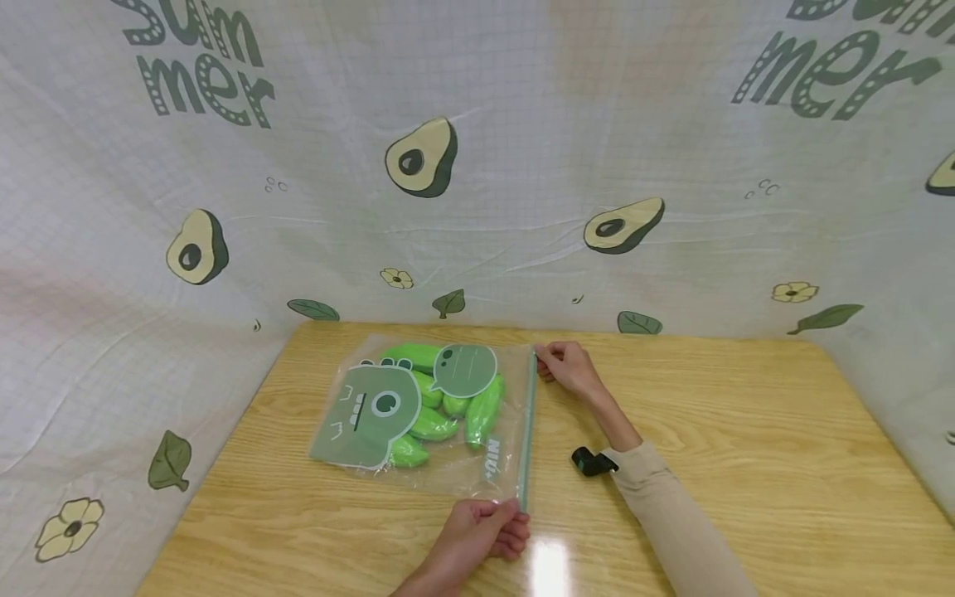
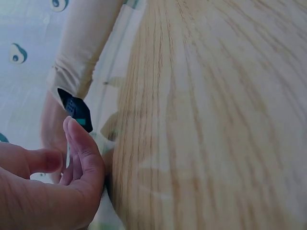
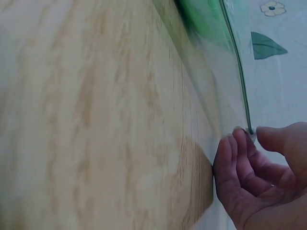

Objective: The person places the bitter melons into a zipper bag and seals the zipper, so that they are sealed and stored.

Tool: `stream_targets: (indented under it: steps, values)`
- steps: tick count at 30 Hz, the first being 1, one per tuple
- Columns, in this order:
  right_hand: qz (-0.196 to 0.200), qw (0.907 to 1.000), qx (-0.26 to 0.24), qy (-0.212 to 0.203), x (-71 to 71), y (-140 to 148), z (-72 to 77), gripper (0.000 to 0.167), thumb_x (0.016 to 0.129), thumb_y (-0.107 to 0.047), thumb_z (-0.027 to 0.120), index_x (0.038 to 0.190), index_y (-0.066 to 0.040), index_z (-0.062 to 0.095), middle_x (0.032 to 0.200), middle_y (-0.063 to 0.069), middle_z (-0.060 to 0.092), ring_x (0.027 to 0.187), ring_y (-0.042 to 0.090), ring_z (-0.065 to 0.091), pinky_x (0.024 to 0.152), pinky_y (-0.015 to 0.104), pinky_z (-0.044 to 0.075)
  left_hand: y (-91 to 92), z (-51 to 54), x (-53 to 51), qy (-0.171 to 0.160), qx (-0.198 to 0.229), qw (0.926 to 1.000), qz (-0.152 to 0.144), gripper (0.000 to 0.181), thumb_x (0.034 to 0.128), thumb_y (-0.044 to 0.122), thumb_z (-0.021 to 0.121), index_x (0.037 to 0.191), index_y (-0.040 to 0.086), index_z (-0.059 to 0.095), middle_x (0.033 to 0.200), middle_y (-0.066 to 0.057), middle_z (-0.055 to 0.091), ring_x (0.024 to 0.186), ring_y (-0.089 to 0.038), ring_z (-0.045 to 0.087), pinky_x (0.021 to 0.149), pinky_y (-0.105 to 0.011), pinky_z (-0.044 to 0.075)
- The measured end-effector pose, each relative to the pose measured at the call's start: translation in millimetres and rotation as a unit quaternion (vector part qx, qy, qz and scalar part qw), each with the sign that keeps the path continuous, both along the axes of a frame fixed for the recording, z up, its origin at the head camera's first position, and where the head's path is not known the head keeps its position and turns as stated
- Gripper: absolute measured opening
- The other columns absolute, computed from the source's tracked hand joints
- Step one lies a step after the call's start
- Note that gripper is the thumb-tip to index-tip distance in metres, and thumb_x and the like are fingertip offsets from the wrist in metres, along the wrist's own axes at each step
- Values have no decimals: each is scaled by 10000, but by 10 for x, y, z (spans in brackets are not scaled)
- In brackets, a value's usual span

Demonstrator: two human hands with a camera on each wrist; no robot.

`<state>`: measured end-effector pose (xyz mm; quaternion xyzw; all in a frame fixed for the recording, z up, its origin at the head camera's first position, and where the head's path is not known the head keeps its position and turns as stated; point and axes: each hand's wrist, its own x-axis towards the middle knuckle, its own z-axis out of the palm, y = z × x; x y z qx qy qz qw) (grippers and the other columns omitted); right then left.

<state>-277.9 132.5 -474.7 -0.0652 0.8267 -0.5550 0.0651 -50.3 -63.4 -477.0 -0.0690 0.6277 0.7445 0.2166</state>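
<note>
A clear zip bag (image 1: 455, 473) with a green monster print lies flat on the table. Inside are several bright green, elongated objects (image 1: 485, 410) resembling cucumbers; the print covers some of them. The bag's green zip strip (image 1: 528, 431) runs along its right side. My left hand (image 1: 477, 535) pinches the strip's near end between thumb and fingers. At the far end, my right hand (image 1: 570, 365) pinches the other corner. In the right wrist view, the right hand's thumb and fingertips (image 3: 239, 139) meet at the end of the strip. The left wrist view shows the left hand (image 2: 57, 187) from behind the thumb.
The wooden table (image 1: 716, 448) extends to the right of the bag. A pale cloth (image 1: 522, 166) printed with avocados and leaves hangs behind it and along the sides. A black device (image 1: 593, 462) sits at my right sleeve's cuff (image 1: 634, 468).
</note>
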Motion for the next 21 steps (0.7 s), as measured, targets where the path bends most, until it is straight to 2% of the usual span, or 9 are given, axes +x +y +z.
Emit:
stream_targets:
  steps: [4, 11, 16, 21]
  values:
    - [12, 9999, 114, 61, 19, 8, 4, 361, 1075, -243, 568, 954, 68, 706, 865, 180, 714, 744, 212, 691, 705, 332, 617, -14, 22, -4, 4, -87, 9999, -110, 360, 1051, 180, 586, 988, -155, 704, 753, -33, 710, 627, -71, 627, 579, -174, 541]
    - [3, 9994, 303, 141, 40, 26, 19, 343, 1069, -238, 581, 954, 49, 730, 858, 165, 717, 730, 211, 692, 686, 330, 614, -10, 18, -8, 91, -106, 9987, -484, 407, 1063, 213, 569, 980, -166, 691, 737, -13, 686, 613, -59, 599, 549, -156, 508]
    - [-41, 9987, 444, 257, 68, 42, 23, 311, 1058, -219, 601, 943, 42, 726, 849, 149, 715, 725, 205, 690, 680, 330, 610, -5, 29, -15, 116, -41, 9986, -518, 400, 1058, 181, 573, 985, -200, 671, 713, -3, 666, 603, -55, 590, 544, -148, 500]
    - [-32, 9978, 581, 321, 124, 53, 25, 280, 1055, -200, 605, 948, 33, 717, 837, 134, 703, 721, 207, 667, 652, 302, 575, -12, 60, -17, 161, -26, 9990, -416, 371, 1049, 144, 584, 979, -210, 667, 693, 1, 653, 583, -53, 578, 526, -146, 490]
